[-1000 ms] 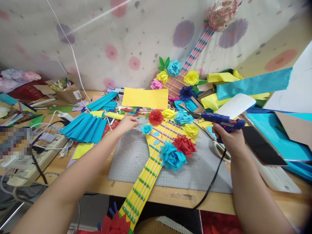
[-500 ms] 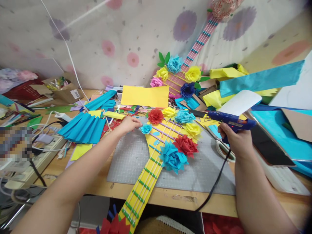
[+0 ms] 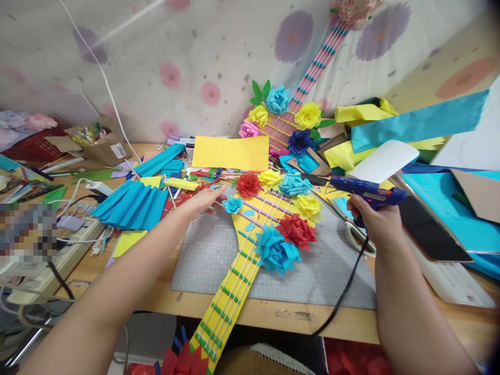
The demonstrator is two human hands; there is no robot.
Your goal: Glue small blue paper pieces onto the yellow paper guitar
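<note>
My right hand is wrapped around the handle of a blue glue gun, its nozzle pointing left and its black cord hanging down. At the left edge of a yellow paper guitar, my left hand is beside a small blue paper flower. Its fingers look apart, some lower ones partly hidden; whether they touch the flower I cannot tell. Loose blue petals lie on the guitar body. Larger flowers sit around it, among them a red flower and a big blue flower.
Under the guitar is a grey cutting mat. Scissors and a phone lie on the right. Pleated blue paper and a power strip are to the left. A pink paper guitar leans on the back wall.
The fingers of my left hand have spread apart and shifted slightly left of the small blue flower, which stays in place. My right hand keeps the glue gun nearly still.
</note>
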